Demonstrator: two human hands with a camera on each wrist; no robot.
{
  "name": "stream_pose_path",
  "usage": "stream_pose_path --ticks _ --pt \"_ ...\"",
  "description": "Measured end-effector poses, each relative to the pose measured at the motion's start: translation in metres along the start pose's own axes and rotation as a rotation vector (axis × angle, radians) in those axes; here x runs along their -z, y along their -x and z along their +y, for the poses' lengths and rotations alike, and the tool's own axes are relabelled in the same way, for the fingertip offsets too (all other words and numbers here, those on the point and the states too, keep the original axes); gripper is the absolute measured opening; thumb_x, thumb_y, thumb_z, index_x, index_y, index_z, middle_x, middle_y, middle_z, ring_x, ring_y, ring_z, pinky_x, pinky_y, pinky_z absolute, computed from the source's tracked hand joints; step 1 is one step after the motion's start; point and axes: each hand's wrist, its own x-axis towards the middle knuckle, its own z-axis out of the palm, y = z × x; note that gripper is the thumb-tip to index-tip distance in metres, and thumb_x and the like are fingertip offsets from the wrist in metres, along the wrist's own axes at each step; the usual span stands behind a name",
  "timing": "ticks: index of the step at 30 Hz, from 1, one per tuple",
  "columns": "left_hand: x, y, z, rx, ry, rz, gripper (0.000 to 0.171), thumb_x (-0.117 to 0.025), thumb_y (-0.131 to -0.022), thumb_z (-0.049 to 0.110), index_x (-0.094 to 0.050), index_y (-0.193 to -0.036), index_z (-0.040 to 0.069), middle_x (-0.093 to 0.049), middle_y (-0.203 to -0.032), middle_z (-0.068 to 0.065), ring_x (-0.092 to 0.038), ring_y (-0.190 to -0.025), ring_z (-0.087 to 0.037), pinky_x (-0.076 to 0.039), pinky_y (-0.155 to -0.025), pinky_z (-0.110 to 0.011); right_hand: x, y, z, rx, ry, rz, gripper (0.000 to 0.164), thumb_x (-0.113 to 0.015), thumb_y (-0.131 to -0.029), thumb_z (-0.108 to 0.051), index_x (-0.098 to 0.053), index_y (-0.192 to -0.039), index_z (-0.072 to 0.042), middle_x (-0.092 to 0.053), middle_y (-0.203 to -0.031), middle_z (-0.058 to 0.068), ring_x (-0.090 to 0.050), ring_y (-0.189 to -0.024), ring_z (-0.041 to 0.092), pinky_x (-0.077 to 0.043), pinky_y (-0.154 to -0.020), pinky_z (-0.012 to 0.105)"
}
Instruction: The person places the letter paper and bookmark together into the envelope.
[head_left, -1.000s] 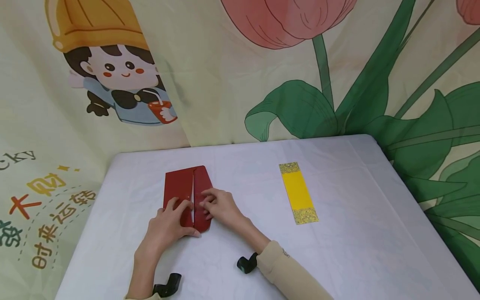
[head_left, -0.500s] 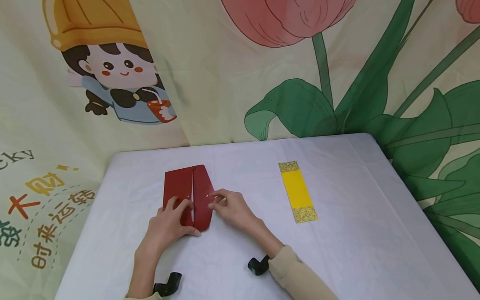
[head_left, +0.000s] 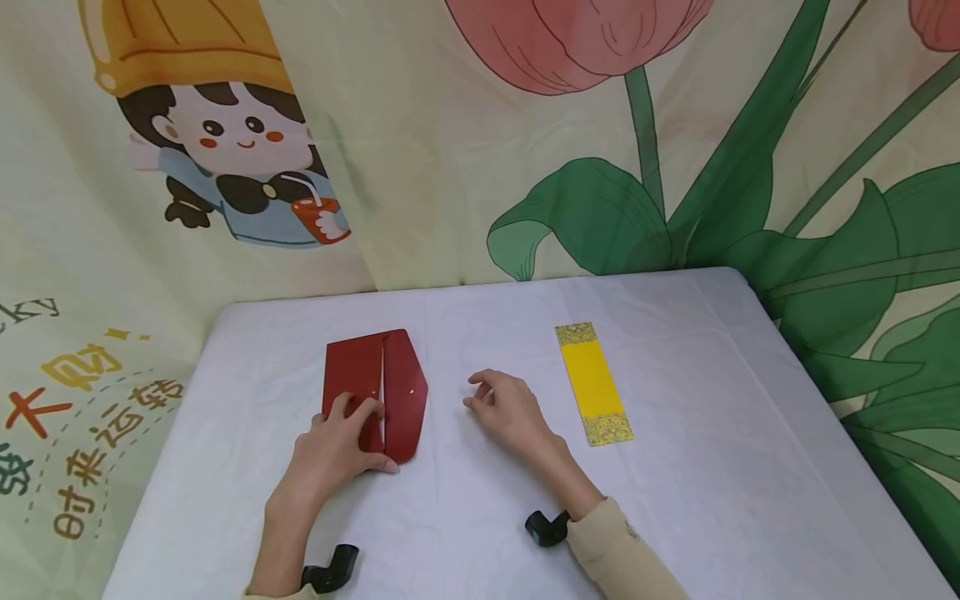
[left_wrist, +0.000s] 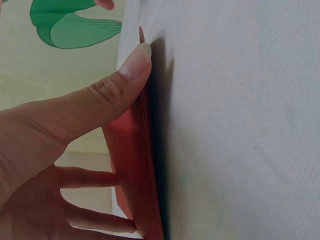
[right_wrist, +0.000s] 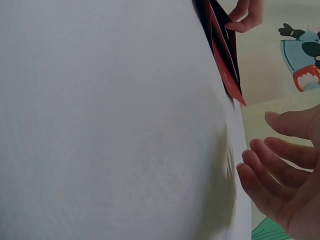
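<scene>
A red envelope [head_left: 406, 392] lies on the white-covered table with its pointed flap folded out to the right. A narrow slit shows between flap and body. My left hand [head_left: 336, 446] holds the envelope at its near side, fingers bent on the body and thumb at the near edge. In the left wrist view, the thumb [left_wrist: 117, 92] presses along the red edge. My right hand [head_left: 513, 417] hovers right of the flap, fingers loosely curled, holding nothing. Further right lies a flat yellow strip [head_left: 594, 379] with gold-patterned ends, untouched.
A white cloth [head_left: 735, 467] covers the table. Behind it hangs a printed backdrop [head_left: 420, 167] with tulips and a cartoon figure. Each wrist carries a black camera mount, the left one [head_left: 333, 568] and the right one [head_left: 546, 528] both close above the cloth.
My right hand has let go of the envelope flap and moved right, away from it. The left hand stays on the envelope, and the yellow strip has not moved.
</scene>
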Motion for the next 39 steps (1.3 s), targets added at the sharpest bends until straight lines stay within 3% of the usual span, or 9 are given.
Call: stream_pose_path --ticks 9,22,33,39 --pt "0.000 0.001 0.001 -0.002 -0.007 -0.003 0.078 -0.087 -0.061 0.051 -0.054 -0.124 0.021 -0.037 -0.141 -0.026 -0.047 -0.109 -0.056 -0.050 -0.074 -0.063 0.015 0.006 0.017 -0.055 0.094 0.072 0.032 -0.073 -0.087 -0.025 -0.066 -0.116 -0.012 -0.064 -0.086 -0.004 -0.055 -0.072 0.011 -0.047 -0.063 0.023" --pt "-0.001 -0.001 0.001 -0.007 -0.013 0.001 0.077 -0.088 -0.061 0.052 -0.054 -0.123 0.022 -0.037 -0.141 -0.026 -0.048 -0.107 -0.056 -0.050 -0.073 -0.062 0.039 0.014 0.046 -0.151 0.133 0.173 0.030 -0.073 -0.086 -0.022 -0.068 -0.114 -0.013 -0.064 -0.085 -0.003 -0.056 -0.073 0.013 -0.047 -0.064 0.026" --pt "-0.003 -0.002 0.000 0.001 -0.006 -0.001 0.077 -0.088 -0.061 0.050 -0.054 -0.123 0.021 -0.037 -0.141 -0.026 -0.049 -0.106 -0.055 -0.049 -0.075 -0.063 0.064 0.019 0.065 -0.199 0.125 0.194 0.029 -0.072 -0.086 -0.022 -0.068 -0.113 -0.011 -0.067 -0.087 0.000 -0.061 -0.077 0.016 -0.049 -0.066 0.031" --pt "-0.003 -0.002 0.000 -0.008 -0.010 -0.001 0.076 -0.088 -0.061 0.050 -0.054 -0.122 0.021 -0.037 -0.140 -0.025 -0.049 -0.104 -0.055 -0.049 -0.074 -0.063 0.077 0.023 0.075 -0.233 0.155 0.210 0.031 -0.072 -0.086 -0.021 -0.068 -0.114 -0.008 -0.068 -0.091 0.003 -0.062 -0.076 0.018 -0.047 -0.059 0.029"
